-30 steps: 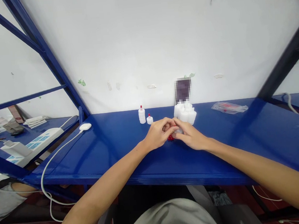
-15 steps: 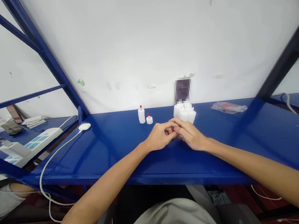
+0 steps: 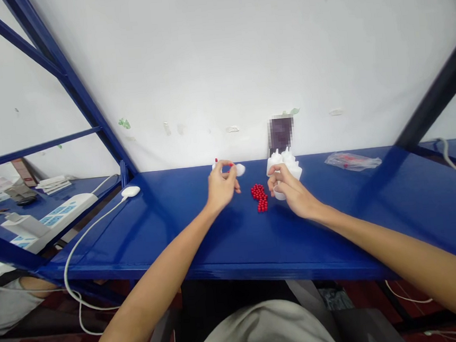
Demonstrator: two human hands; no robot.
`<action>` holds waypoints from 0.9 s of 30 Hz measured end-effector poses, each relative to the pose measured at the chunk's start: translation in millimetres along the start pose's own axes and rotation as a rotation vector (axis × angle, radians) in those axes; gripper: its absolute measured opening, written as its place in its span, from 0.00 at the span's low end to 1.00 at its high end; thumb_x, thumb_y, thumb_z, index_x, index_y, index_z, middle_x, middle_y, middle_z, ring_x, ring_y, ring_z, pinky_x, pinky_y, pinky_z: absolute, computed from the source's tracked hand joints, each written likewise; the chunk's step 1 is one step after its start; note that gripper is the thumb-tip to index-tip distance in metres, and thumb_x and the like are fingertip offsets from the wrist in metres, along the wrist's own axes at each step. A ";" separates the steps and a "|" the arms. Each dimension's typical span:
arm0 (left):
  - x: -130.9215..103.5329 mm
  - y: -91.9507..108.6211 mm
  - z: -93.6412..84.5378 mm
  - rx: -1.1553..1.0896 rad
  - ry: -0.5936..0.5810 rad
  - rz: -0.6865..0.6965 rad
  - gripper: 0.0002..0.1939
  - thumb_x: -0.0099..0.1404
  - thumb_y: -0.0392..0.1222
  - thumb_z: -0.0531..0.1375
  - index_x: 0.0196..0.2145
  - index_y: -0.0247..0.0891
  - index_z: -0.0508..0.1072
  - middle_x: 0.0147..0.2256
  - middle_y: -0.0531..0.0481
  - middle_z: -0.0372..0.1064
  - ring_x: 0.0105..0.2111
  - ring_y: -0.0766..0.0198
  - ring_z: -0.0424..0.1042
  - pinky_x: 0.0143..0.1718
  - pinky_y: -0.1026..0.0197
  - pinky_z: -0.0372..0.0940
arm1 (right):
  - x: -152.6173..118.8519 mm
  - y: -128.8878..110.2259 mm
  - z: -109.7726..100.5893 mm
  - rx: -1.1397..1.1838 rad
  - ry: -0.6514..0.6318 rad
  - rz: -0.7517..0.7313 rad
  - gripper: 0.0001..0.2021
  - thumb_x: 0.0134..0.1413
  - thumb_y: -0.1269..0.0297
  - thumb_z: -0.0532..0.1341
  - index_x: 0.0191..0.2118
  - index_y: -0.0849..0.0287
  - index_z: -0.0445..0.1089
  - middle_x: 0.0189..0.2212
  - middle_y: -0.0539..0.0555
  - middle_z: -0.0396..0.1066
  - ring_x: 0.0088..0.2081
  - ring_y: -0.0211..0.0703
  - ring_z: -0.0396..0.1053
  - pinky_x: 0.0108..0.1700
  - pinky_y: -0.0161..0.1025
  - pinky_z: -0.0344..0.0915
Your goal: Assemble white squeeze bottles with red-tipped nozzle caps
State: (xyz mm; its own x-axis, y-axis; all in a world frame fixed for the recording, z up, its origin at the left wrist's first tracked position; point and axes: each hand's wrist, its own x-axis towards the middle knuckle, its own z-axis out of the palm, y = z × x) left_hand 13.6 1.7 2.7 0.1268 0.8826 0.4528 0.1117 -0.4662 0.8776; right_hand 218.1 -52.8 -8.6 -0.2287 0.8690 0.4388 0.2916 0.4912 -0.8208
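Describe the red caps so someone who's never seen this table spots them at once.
Find the blue table against the white wall. Near its middle, between the left hand and the right hand, red caps lie in a cluster. Many, tiny and bright red, they stand out from the larger white bottles beyond the right hand.

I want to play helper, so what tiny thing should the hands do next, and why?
Probably the left hand should set its white cap down on the blue table: a red tip seems to be on it, and the right hand holds another white piece.
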 end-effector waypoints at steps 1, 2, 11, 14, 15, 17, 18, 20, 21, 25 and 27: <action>5.6 -3.9 -8.4 0.085 0.043 0.012 0.09 0.67 0.46 0.57 0.40 0.38 0.66 0.16 0.60 0.65 0.13 0.69 0.66 0.17 0.71 0.59 | 1.0 2.8 -0.8 0.009 0.002 -0.003 0.13 0.53 0.71 0.49 0.45 0.52 0.54 0.31 0.48 0.62 0.32 0.42 0.64 0.37 0.41 0.61; 10.4 -8.1 -16.3 0.164 0.064 0.023 0.09 0.67 0.46 0.57 0.40 0.38 0.67 0.16 0.59 0.65 0.13 0.69 0.66 0.18 0.71 0.59 | 1.7 5.2 -1.2 0.010 0.001 -0.005 0.14 0.52 0.71 0.50 0.45 0.52 0.54 0.33 0.48 0.62 0.34 0.42 0.64 0.38 0.41 0.61; 27.5 -33.9 -31.6 0.535 -0.075 0.084 0.13 0.71 0.45 0.50 0.48 0.39 0.70 0.19 0.57 0.67 0.19 0.65 0.68 0.28 0.65 0.62 | 2.3 -1.6 4.3 -0.007 0.048 0.036 0.10 0.57 0.59 0.61 0.41 0.57 0.68 0.38 0.54 0.71 0.39 0.45 0.69 0.44 0.44 0.63; 27.8 -32.8 -29.2 0.627 -0.115 0.060 0.13 0.70 0.44 0.52 0.48 0.40 0.72 0.19 0.55 0.67 0.22 0.62 0.70 0.31 0.63 0.62 | 1.9 -5.7 2.9 -0.063 0.059 0.081 0.12 0.59 0.56 0.59 0.40 0.58 0.72 0.35 0.54 0.72 0.35 0.45 0.68 0.41 0.43 0.63; 27.0 -31.1 -28.8 0.645 -0.116 0.057 0.14 0.70 0.44 0.53 0.49 0.41 0.72 0.20 0.55 0.68 0.23 0.62 0.69 0.32 0.62 0.61 | 1.7 -6.1 2.4 -0.071 0.062 0.088 0.12 0.60 0.56 0.58 0.41 0.58 0.72 0.34 0.54 0.72 0.35 0.45 0.68 0.40 0.43 0.63; 23.8 -25.9 -27.2 0.661 -0.089 0.089 0.16 0.69 0.43 0.53 0.53 0.41 0.71 0.21 0.55 0.68 0.23 0.62 0.69 0.32 0.62 0.61 | 1.5 -5.4 1.8 -0.060 0.069 0.086 0.12 0.61 0.57 0.56 0.42 0.57 0.71 0.35 0.53 0.72 0.37 0.45 0.68 0.41 0.42 0.62; 21.2 -22.5 -25.6 0.661 -0.082 0.123 0.17 0.69 0.42 0.53 0.53 0.41 0.71 0.21 0.55 0.68 0.23 0.63 0.68 0.32 0.62 0.60 | 1.6 -4.6 1.6 -0.046 0.074 0.079 0.11 0.61 0.59 0.55 0.41 0.57 0.71 0.35 0.53 0.72 0.38 0.45 0.68 0.42 0.41 0.62; 14.2 -14.8 -20.4 0.636 -0.143 0.203 0.15 0.68 0.41 0.54 0.50 0.40 0.73 0.21 0.56 0.66 0.22 0.65 0.66 0.31 0.63 0.59 | 2.0 -3.0 1.4 -0.009 0.085 0.059 0.09 0.60 0.62 0.53 0.38 0.57 0.70 0.34 0.52 0.71 0.39 0.44 0.68 0.43 0.40 0.61; 10.0 -10.9 -16.8 0.610 -0.221 0.234 0.13 0.67 0.40 0.54 0.47 0.39 0.74 0.20 0.57 0.65 0.22 0.66 0.64 0.30 0.64 0.58 | 2.2 -2.5 1.3 0.004 0.089 0.049 0.09 0.59 0.64 0.53 0.37 0.57 0.69 0.33 0.52 0.70 0.38 0.44 0.67 0.43 0.40 0.61; -7.2 2.1 -2.2 0.533 -0.562 0.243 0.10 0.62 0.36 0.56 0.36 0.37 0.77 0.17 0.59 0.60 0.18 0.70 0.59 0.25 0.66 0.55 | 2.9 -2.3 1.0 0.009 0.085 0.035 0.09 0.55 0.66 0.52 0.32 0.58 0.69 0.29 0.52 0.67 0.35 0.43 0.65 0.39 0.39 0.60; -13.5 6.5 1.8 0.518 -0.622 0.221 0.09 0.59 0.34 0.56 0.34 0.36 0.77 0.16 0.59 0.61 0.17 0.71 0.59 0.25 0.66 0.55 | 2.6 -3.0 0.9 0.001 0.086 0.040 0.09 0.54 0.65 0.52 0.31 0.58 0.69 0.28 0.52 0.67 0.34 0.44 0.64 0.37 0.39 0.59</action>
State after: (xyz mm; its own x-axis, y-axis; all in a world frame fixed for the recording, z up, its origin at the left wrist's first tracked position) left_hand 14.4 -13.3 1.9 0.7023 0.6443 0.3029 0.4400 -0.7272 0.5268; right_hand 215.8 -52.0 -5.4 -0.1367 0.8897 0.4355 0.2980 0.4562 -0.8385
